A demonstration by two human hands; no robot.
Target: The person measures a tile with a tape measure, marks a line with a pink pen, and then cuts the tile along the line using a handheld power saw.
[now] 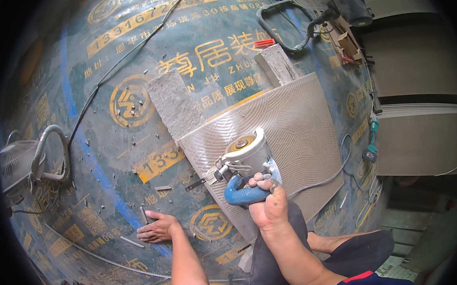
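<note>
Hands [264, 204] on blue-handled cutter [247, 159], printed sheet [137, 156]

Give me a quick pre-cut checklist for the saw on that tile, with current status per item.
1. Right hand gripping the blue handle of the cutting saw: ok.
2. Left hand away from the blade, flat on the printed floor sheet: ok.
3. Tile propped on two grey blocks: ok; whether it is steady, cannot tell.
4. Saw's grey cord lies across the tile: not ok.
5. Tile offcuts loose by the left hand: not ok.
6. Blade condition: cannot tell.
</note>
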